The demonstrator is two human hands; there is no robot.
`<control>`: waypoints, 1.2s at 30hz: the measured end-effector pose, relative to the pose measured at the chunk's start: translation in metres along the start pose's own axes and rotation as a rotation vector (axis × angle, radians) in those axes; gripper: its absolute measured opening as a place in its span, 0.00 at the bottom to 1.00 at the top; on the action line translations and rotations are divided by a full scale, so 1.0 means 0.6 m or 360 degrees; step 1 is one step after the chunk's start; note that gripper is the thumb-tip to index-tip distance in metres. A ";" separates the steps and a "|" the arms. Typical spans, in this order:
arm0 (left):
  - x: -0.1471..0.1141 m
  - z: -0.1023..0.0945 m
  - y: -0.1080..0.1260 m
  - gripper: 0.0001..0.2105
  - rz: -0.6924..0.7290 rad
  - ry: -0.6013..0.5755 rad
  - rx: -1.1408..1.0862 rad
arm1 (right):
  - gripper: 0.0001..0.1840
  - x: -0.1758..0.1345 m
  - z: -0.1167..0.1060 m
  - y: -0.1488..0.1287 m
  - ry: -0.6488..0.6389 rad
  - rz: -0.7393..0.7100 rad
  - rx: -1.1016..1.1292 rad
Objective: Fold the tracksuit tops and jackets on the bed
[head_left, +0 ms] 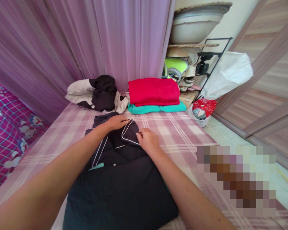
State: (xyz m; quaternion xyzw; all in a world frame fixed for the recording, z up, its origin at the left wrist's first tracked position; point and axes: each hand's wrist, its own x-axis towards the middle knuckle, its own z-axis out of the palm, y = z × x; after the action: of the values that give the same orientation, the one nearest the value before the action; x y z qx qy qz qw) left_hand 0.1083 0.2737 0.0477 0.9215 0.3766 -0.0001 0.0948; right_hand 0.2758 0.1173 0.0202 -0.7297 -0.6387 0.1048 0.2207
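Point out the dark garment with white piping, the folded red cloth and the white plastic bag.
dark garment [120, 179], head view, on its broad lower panel.
folded red cloth [153, 90], head view, top face.
white plastic bag [228, 75], head view, middle of its side.

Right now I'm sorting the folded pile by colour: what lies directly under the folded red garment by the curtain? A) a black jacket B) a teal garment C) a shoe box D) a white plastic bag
B: a teal garment shows as a strip beneath the folded red garment.
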 end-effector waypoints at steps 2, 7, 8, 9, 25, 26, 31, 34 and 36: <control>0.014 -0.008 0.016 0.18 -0.0111 0.0104 0.0059 | 0.17 0.001 -0.008 0.008 -0.0063 0.0037 -0.0086; 0.057 -0.014 0.034 0.18 -0.0093 0.0066 0.0119 | 0.16 0.012 -0.025 0.021 -0.0332 0.0044 -0.0053; 0.064 -0.013 0.034 0.20 -0.0079 -0.0012 0.0128 | 0.15 0.014 -0.025 0.023 -0.0354 0.0050 -0.0032; 0.070 -0.011 0.033 0.20 -0.0076 -0.0091 0.0137 | 0.14 0.015 -0.025 0.024 -0.0372 0.0062 -0.0013; 0.073 0.019 0.024 0.15 -0.0334 -0.0003 0.0092 | 0.13 0.019 -0.021 0.023 -0.0406 0.0130 -0.0111; 0.075 0.023 0.024 0.15 -0.0357 0.0000 0.0074 | 0.14 0.018 -0.018 0.026 -0.0388 0.0137 -0.0093; 0.060 0.019 0.017 0.20 -0.0335 0.0063 -0.0204 | 0.15 0.021 -0.021 0.048 -0.0305 0.0046 0.0194; 0.018 -0.006 0.003 0.20 -0.0190 0.0159 -0.0545 | 0.14 0.024 -0.032 0.058 -0.0333 -0.0191 0.0418; -0.022 -0.023 -0.003 0.20 -0.0110 0.0075 -0.0629 | 0.13 0.023 -0.036 0.059 -0.0395 -0.0383 0.0493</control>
State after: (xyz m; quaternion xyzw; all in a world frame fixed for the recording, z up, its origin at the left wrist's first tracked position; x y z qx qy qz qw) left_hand 0.0968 0.2685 0.0622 0.8712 0.4029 0.0922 0.2647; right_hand 0.3191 0.1238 0.0250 -0.5872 -0.7195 0.2635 0.2608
